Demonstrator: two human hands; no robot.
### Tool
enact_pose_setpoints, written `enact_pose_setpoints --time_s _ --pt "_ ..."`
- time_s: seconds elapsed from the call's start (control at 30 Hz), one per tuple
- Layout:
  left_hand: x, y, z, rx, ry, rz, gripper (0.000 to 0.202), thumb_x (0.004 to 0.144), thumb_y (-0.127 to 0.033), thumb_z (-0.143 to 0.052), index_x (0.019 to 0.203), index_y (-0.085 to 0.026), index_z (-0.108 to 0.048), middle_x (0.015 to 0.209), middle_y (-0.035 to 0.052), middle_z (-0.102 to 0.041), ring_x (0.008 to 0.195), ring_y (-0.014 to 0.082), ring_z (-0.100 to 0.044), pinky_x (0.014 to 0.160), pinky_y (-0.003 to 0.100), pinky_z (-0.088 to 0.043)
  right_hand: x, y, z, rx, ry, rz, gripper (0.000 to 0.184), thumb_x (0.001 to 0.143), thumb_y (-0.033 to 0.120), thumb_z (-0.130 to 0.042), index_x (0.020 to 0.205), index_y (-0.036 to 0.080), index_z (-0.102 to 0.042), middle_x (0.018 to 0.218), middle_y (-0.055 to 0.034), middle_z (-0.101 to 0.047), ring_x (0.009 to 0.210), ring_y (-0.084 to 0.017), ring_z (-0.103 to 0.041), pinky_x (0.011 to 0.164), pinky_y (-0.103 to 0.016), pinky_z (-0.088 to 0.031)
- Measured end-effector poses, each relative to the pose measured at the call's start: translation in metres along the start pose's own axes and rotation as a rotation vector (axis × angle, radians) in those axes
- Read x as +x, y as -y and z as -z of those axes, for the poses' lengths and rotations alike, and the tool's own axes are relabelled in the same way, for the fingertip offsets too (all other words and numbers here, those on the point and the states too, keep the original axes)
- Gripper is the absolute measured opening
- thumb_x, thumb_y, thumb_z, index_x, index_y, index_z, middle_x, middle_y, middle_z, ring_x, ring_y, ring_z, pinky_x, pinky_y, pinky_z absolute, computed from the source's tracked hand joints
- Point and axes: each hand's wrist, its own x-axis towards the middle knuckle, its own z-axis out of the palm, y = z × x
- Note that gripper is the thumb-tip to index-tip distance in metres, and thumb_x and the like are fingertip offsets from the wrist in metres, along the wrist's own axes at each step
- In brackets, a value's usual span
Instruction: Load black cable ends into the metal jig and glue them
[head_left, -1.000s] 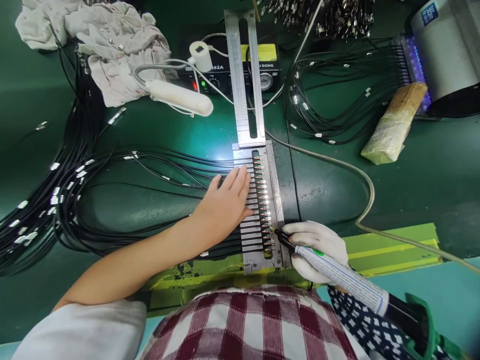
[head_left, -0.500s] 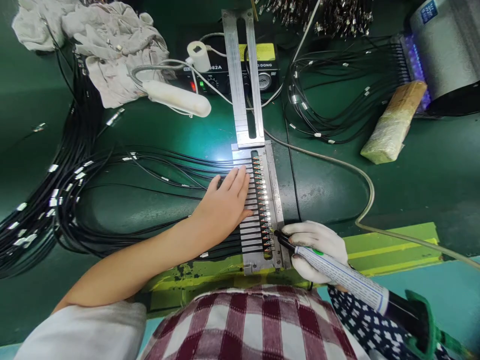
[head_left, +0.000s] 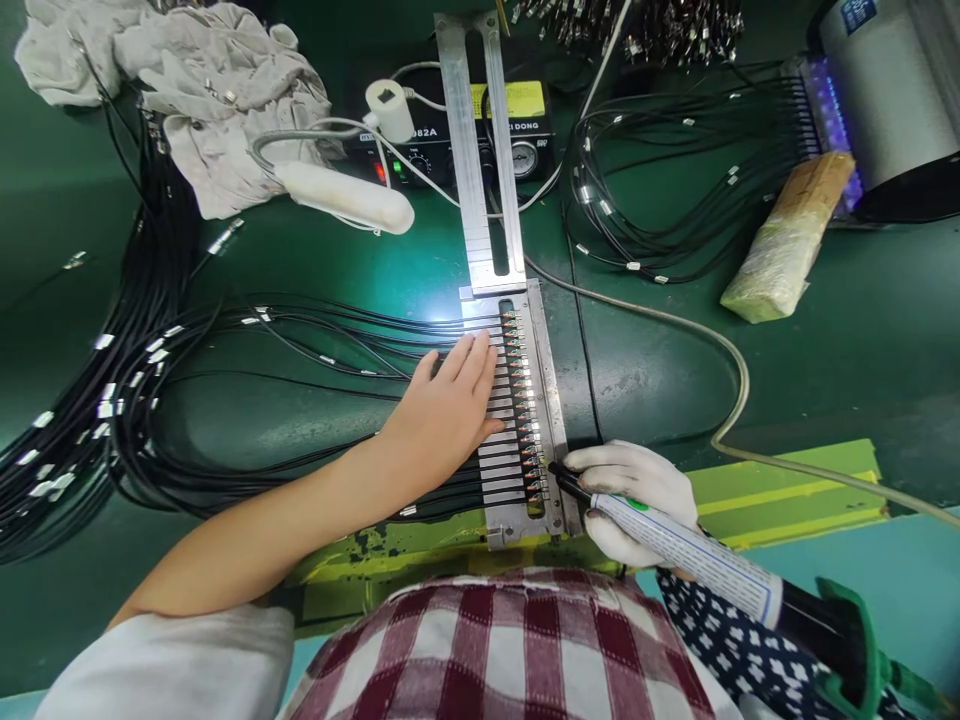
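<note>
My bare left hand (head_left: 439,410) lies flat, fingers outstretched, over the row of black cables (head_left: 501,462) set side by side in the slots of a metal fixture (head_left: 546,385). Small metal connectors with orange-coloured wire ends (head_left: 527,412) line up along the fixture's dark slot. In a white glove, my right hand (head_left: 641,485) grips a glue syringe (head_left: 690,558) with a white printed label and a green cap at its rear. The syringe's black tip (head_left: 559,470) is at the fixture's right edge, close to the lower connectors; whether it touches cannot be made out.
Bundled black cables (head_left: 142,400) spread across the left. A slotted metal bar (head_left: 459,150) extends behind the fixture over a black dispenser box (head_left: 420,160). Further items are a white lamp (head_left: 345,197), crumpled cloth (head_left: 232,100), a wrapped block (head_left: 784,245) and a grey hose (head_left: 660,312).
The view has shifted very slightly. Both hands, the syringe and the cables keep practically the same positions against the fixture.
</note>
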Motion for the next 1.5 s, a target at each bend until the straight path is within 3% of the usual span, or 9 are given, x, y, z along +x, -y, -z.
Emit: enact_pose_setpoints --time_s 0.87,1.13,1.5 --pt "0.0 0.0 0.001 -0.002 0.024 -0.003 0.072 0.098 -0.045 -0.048 0.151 0.0 -0.03 0.161 0.0195 -0.023 0.148 0.0331 -0.027 0.115 0.048 -0.035 0.003 -0.003 -0.001 0.023 -0.015 -0.025 0.02 0.077 0.019 -0.064 0.097 0.019 -0.065 0.093 -0.0096 -0.076 0.085 -0.021 -0.074 0.074 -0.032 -0.062" --pt "-0.001 0.0 0.001 -0.001 0.027 -0.007 0.072 0.098 -0.045 -0.048 0.152 -0.001 -0.029 0.161 0.0195 -0.021 0.148 0.0329 -0.026 0.115 0.047 -0.034 -0.009 0.001 0.001 -0.005 -0.08 0.083 0.025 0.078 0.021 -0.063 0.103 0.017 -0.063 0.099 -0.0111 -0.075 0.085 -0.022 -0.074 0.075 -0.035 -0.061" --pt "-0.001 0.0 0.001 -0.021 0.022 0.002 0.07 0.098 -0.044 -0.049 0.151 -0.002 -0.031 0.161 0.0204 -0.023 0.149 0.0333 -0.025 0.115 0.047 -0.033 -0.007 0.01 0.001 -0.005 0.013 -0.025 0.02 0.077 0.018 -0.063 0.097 0.018 -0.064 0.095 -0.0109 -0.076 0.086 -0.021 -0.074 0.075 -0.031 -0.062"
